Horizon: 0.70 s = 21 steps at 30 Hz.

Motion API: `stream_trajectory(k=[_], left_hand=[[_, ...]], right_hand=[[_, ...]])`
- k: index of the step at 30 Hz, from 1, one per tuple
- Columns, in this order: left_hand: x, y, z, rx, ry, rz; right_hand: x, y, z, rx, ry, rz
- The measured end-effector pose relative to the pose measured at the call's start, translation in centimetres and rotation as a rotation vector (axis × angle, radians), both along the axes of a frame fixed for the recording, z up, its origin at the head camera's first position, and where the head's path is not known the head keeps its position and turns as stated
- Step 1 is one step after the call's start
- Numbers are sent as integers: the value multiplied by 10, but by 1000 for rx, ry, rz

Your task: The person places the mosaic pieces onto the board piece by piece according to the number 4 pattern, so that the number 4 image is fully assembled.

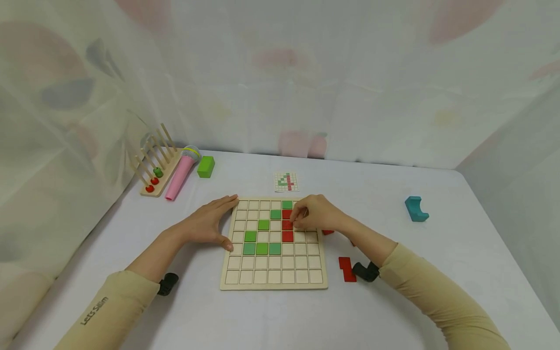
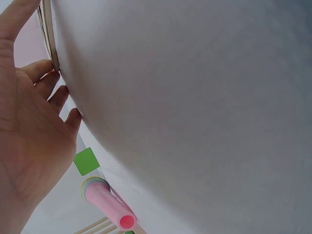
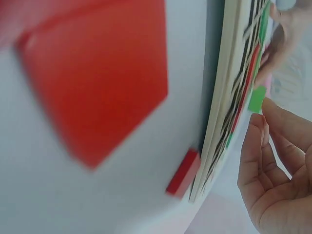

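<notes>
A wooden grid board (image 1: 274, 288) lies flat before me, with green tiles (image 1: 250, 236) in a slanting line and a row. A column of red squares (image 1: 287, 236) fills cells near its middle. My left hand (image 1: 204, 221) is spread along the board's left side, fingertips at the upper corner and thumb on the edge. Over the board's upper right, my right hand (image 1: 318, 212) has bent fingers beside the red squares. In the right wrist view, thumb and fingertips (image 3: 254, 122) are close together just over the board, with nothing visible between them.
Behind the board lies a small pattern card (image 1: 286, 182). A pegged wooden rack (image 1: 150, 193), a pink microphone (image 1: 179, 177) and a green block (image 1: 206, 166) stand at back left. Red pieces (image 1: 346, 269) lie right of the board; a teal curved block (image 1: 416, 209) is farther right.
</notes>
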<state>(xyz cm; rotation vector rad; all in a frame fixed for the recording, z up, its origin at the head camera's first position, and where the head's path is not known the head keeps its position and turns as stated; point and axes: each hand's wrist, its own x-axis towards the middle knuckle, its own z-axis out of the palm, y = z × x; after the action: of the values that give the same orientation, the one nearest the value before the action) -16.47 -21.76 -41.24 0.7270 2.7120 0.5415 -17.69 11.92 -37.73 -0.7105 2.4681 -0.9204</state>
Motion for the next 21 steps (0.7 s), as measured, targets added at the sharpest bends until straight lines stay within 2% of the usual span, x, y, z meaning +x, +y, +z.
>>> stream_trajectory(k=[7, 12, 21], left_hand=[[-1, 0, 0, 2, 3, -3], [-1, 0, -1, 1, 9, -6], [-1, 0, -1, 0, 11, -7]], right_hand=[[-10, 23, 4, 20, -17, -71], [-14, 41, 5, 14, -14, -72], [-19, 66, 0, 47, -85, -59]])
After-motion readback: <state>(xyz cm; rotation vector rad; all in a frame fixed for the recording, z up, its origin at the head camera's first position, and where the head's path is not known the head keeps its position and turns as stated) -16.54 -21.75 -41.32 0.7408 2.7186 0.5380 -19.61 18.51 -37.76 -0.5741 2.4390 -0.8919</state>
